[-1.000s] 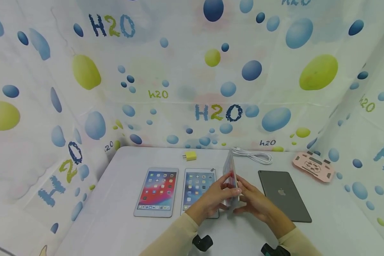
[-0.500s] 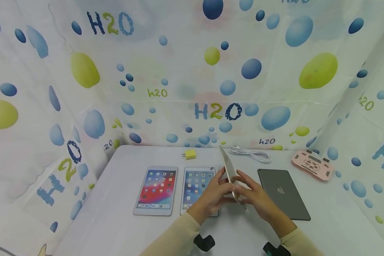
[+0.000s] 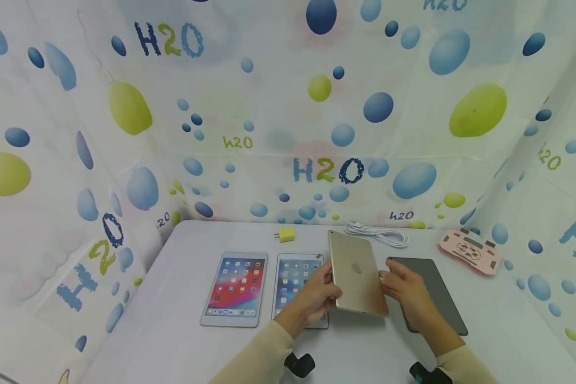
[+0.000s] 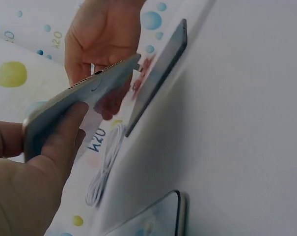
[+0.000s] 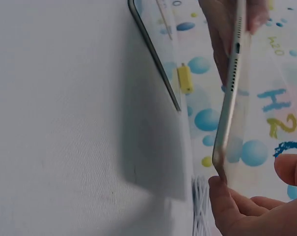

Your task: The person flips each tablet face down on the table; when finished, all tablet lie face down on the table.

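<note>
A gold tablet (image 3: 357,272) with an apple logo on its back is held up and tilted above the table. My left hand (image 3: 312,298) grips it by its left edge, thumb on the back and fingers behind, on the screen side. In the left wrist view the screen side of the tablet (image 4: 65,110) faces the fingers. At the opposite edge is my right hand (image 3: 408,293); in the right wrist view its fingertips (image 5: 219,189) touch the tablet's corner, while the thumb (image 5: 290,169) stands apart from it.
On the white table (image 3: 173,298) lie a silver tablet with a red-blue screen (image 3: 235,288), a white-framed tablet (image 3: 293,280) partly under my left hand, and a dark grey tablet (image 3: 437,293). Behind are a yellow charger plug (image 3: 285,234), a coiled white cable (image 3: 384,234) and a pink controller-shaped object (image 3: 470,249).
The tablet has turned from nearly edge-on to showing its gold back. My right hand has moved right and loosened its hold; the left hand keeps its grip.
</note>
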Demonstrator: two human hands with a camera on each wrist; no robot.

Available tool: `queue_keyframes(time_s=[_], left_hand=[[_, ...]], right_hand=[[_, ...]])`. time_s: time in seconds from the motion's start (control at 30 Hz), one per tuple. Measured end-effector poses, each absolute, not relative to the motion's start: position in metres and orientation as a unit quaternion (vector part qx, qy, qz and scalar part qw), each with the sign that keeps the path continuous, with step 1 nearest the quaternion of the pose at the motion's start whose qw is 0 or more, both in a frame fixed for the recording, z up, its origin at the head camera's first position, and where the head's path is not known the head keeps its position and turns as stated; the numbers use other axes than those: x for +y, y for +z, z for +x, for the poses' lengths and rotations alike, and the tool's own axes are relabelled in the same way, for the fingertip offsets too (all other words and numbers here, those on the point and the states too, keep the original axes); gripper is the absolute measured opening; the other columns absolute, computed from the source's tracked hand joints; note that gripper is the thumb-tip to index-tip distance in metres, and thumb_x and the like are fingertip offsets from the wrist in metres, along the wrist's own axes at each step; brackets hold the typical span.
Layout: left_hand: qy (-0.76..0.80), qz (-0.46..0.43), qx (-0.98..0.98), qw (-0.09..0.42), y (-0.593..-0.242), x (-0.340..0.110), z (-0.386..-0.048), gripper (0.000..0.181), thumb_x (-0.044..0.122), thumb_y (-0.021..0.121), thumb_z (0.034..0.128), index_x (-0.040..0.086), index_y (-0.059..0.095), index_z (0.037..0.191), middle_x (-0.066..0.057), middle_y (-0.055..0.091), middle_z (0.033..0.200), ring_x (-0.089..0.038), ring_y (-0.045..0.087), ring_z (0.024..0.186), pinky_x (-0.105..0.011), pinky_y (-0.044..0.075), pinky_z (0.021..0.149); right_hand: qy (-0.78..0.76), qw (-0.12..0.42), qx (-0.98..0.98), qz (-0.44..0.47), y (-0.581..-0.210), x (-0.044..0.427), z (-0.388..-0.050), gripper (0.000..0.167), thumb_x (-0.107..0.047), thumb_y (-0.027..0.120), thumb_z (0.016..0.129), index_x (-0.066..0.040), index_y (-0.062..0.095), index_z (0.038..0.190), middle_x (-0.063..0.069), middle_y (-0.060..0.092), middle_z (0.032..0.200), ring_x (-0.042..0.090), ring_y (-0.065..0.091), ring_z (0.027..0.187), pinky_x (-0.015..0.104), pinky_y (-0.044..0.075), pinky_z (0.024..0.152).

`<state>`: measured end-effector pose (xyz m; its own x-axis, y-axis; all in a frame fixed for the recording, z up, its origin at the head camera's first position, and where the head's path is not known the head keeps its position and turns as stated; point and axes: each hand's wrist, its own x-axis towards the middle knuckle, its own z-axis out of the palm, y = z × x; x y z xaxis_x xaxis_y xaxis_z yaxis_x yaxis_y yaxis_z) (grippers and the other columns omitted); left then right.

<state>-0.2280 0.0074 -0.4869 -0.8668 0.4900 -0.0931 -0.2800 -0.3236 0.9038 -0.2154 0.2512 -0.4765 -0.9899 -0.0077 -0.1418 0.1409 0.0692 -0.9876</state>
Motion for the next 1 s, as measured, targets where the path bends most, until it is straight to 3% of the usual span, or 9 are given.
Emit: queue_keyframes(time_s=[0.33,0.43,0.63,0.77,1.0], left_hand=[[0.748,0.081,0.619,0.225,-0.497,0.014,-0.224,0.089,-0.012,0.057,0.0922,0.004,0.006,0.164,-0.02,0.053,0.148,-0.029,0.07,0.11,-0.039,0.06,0.088],[0.718,0.082,0.658,0.212,-0.499,0.015,-0.224,0.087,-0.009,0.06,0.0918,0.0,0.01,0.162,-0.021,0.058,0.142,-0.026,0.071,0.106,-0.039,0.059,0.091],[0.645,0.07,0.737,0.19,-0.502,0.015,-0.224,0.082,-0.001,0.068,0.0903,-0.007,0.022,0.158,-0.009,0.072,0.109,-0.018,0.07,0.092,-0.048,0.053,0.101],[0.618,0.063,0.762,0.183,-0.505,0.017,-0.224,0.078,0.0,0.071,0.0898,-0.008,0.029,0.156,-0.004,0.067,0.1,-0.016,0.065,0.092,-0.05,0.051,0.101],[0.601,0.053,0.778,0.173,-0.506,0.022,-0.226,0.063,0.001,0.072,0.0889,-0.006,0.047,0.147,-0.004,0.058,0.097,-0.017,0.058,0.096,-0.042,0.053,0.091]], right_hand=[[-0.645,0.043,0.76,0.063,-0.477,0.264,-0.213,0.059,-0.021,0.054,0.107,0.003,0.032,0.156,0.03,0.046,0.15,0.009,0.064,0.108,0.022,0.055,0.092],[-0.635,0.041,0.768,0.068,-0.478,0.266,-0.212,0.058,-0.022,0.052,0.107,0.003,0.033,0.156,0.029,0.048,0.149,0.007,0.065,0.105,0.023,0.055,0.092],[-0.621,0.037,0.78,0.07,-0.484,0.268,-0.212,0.053,-0.022,0.048,0.109,0.005,0.037,0.153,0.03,0.052,0.145,0.012,0.066,0.108,0.026,0.056,0.091],[-0.618,0.033,0.782,0.072,-0.486,0.269,-0.214,0.053,-0.021,0.048,0.108,0.007,0.038,0.151,0.03,0.055,0.141,0.013,0.067,0.106,0.026,0.056,0.09],[-0.618,0.041,0.781,0.081,-0.489,0.271,-0.216,0.052,-0.016,0.048,0.107,0.011,0.036,0.15,0.027,0.06,0.133,0.01,0.067,0.1,0.025,0.057,0.088]])
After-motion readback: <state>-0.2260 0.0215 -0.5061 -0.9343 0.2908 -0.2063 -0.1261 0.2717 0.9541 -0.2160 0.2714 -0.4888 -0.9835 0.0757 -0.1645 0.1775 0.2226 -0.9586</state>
